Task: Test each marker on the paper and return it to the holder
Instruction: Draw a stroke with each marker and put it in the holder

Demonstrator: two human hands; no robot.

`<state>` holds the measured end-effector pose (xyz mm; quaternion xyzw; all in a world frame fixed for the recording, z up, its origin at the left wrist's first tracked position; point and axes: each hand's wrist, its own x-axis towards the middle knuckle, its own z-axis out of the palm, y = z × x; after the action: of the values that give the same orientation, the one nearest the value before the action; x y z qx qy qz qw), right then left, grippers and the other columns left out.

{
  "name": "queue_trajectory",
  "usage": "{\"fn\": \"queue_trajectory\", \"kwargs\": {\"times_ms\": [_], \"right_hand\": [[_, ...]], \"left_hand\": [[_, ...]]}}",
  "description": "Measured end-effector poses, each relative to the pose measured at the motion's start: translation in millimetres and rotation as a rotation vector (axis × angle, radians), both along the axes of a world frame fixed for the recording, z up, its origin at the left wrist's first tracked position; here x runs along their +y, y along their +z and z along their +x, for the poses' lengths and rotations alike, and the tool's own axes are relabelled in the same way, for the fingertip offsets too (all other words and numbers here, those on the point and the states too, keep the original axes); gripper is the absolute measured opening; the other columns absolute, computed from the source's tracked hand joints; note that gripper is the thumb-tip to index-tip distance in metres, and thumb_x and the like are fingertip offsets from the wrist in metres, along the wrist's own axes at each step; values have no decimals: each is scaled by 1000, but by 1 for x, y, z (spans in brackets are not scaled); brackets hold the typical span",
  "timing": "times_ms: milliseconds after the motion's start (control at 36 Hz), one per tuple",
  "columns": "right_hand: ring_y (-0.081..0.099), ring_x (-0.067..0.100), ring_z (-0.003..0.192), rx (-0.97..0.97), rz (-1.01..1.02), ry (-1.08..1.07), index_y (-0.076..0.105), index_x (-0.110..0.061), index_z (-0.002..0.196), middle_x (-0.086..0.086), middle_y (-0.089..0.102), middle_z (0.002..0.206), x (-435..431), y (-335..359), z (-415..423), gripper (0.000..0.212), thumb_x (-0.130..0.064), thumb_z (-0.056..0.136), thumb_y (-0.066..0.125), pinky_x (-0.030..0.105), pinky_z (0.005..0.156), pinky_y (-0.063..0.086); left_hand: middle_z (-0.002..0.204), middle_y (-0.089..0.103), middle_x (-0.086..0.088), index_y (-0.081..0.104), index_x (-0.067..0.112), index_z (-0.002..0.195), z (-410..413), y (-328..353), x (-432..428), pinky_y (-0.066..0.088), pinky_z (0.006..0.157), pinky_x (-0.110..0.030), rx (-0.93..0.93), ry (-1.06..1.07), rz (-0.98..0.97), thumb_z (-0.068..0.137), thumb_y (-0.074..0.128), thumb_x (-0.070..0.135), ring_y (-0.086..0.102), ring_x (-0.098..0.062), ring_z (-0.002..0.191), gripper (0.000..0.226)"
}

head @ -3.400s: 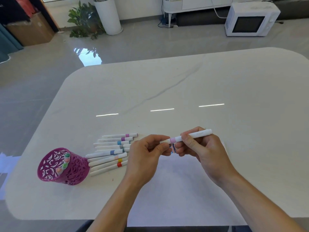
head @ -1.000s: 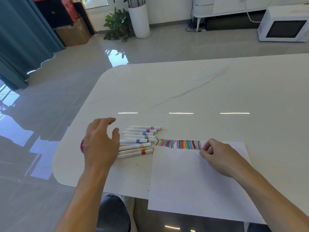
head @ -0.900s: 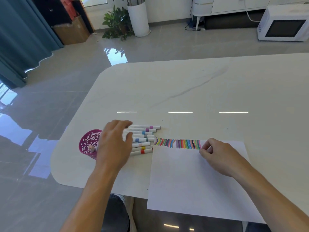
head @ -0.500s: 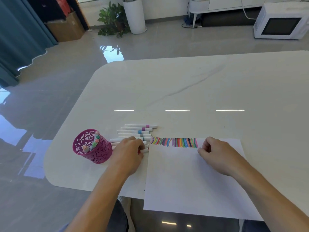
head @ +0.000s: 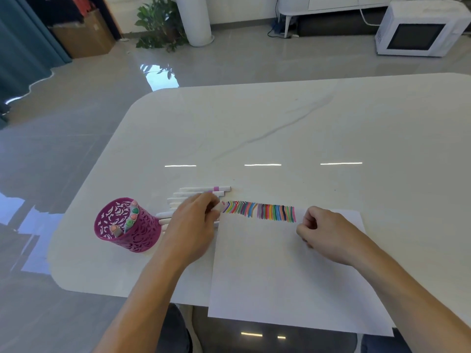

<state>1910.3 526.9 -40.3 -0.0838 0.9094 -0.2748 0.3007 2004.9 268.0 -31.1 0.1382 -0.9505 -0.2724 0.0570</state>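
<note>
A perforated magenta holder [head: 119,236] stands near the table's left edge with several markers inside. To its right, white markers [head: 204,189] lie in a row on the table. My left hand [head: 193,225] covers most of that row, its thumb and fingers pinched on the end of one white marker [head: 219,206]. The white paper [head: 280,271] lies in front of me, overhanging the near table edge, with a band of coloured test strokes [head: 257,212] along its top. My right hand [head: 328,235] rests on the paper just right of the strokes, fingers curled, nothing in it.
The white marble table [head: 280,138] has rounded corners; its left edge is close to the holder. On the grey floor beyond stand a potted plant [head: 158,24], a white microwave [head: 418,29] and a cardboard box [head: 84,36].
My left hand came from above the holder to the marker row and pinched one marker's end. My right hand stayed on the paper. A few seconds ago both hands held a pink-banded marker.
</note>
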Motion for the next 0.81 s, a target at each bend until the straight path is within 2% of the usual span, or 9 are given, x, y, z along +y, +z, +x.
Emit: {"fn": "queue_trajectory", "kwargs": {"times_ms": [56,139,278,417,500,611,667,750,806], "right_hand": [[69,23,86,6,6,6,56,-18,88,-2,72,89,0,0,-1,15,-32,94,56,32,64,46],[69,24,87,7,11,16,55,-17,88,-1,73,88,0,-1,-1,15,-31,94,55,33,66,47],[69,25,86,9,8,29,55,-17,89,0,73,88,2,-2,-2,16,-32,94,55,32,64,45],[69,23,84,32,-16,53,54,-19,87,-2,72,85,4,-4,-2,17,-34,95,55,33,64,47],[66,20,77,70,-59,55,55,-21,86,-4,71,82,5,-4,-1,18,-35,96,56,33,65,49],[53,7,60,121,-210,18,59,-24,80,-10,65,72,3,-4,-3,24,-43,93,63,26,60,43],[60,3,67,110,-323,9,64,-28,82,-13,69,77,1,-1,-3,26,-52,91,63,24,65,48],[67,-1,90,105,-428,36,69,-36,92,-23,72,93,0,2,0,29,-63,91,60,22,78,52],[69,2,89,101,-434,48,68,-36,96,-20,73,93,1,2,1,29,-64,93,58,28,79,55]], "left_hand": [[91,61,12,61,19,93,-4,3,3,38,69,-11,46,14,45,98,56,13,52,-5,85,9],[97,62,12,62,18,101,-8,4,8,36,72,-8,93,16,68,98,55,8,52,-8,88,13],[97,60,20,65,23,112,-13,2,17,36,75,-5,163,-11,131,98,57,8,54,5,92,22],[96,62,15,59,41,130,-19,3,30,44,72,-13,242,-42,274,102,55,20,60,-10,91,35],[101,65,16,62,43,124,-22,7,43,51,77,-19,272,-56,420,101,56,14,63,-12,96,37],[97,68,11,66,39,114,-29,6,62,57,81,-29,229,-24,612,97,60,9,68,-12,96,35],[94,70,5,67,34,109,-33,5,71,59,81,-30,230,10,720,94,64,6,71,-16,90,31],[89,74,-2,67,25,103,-38,1,82,59,80,-26,229,39,817,90,69,4,74,-18,86,25],[87,75,-3,66,21,100,-41,-2,88,59,76,-25,206,59,841,89,73,7,75,-18,83,19]]}}
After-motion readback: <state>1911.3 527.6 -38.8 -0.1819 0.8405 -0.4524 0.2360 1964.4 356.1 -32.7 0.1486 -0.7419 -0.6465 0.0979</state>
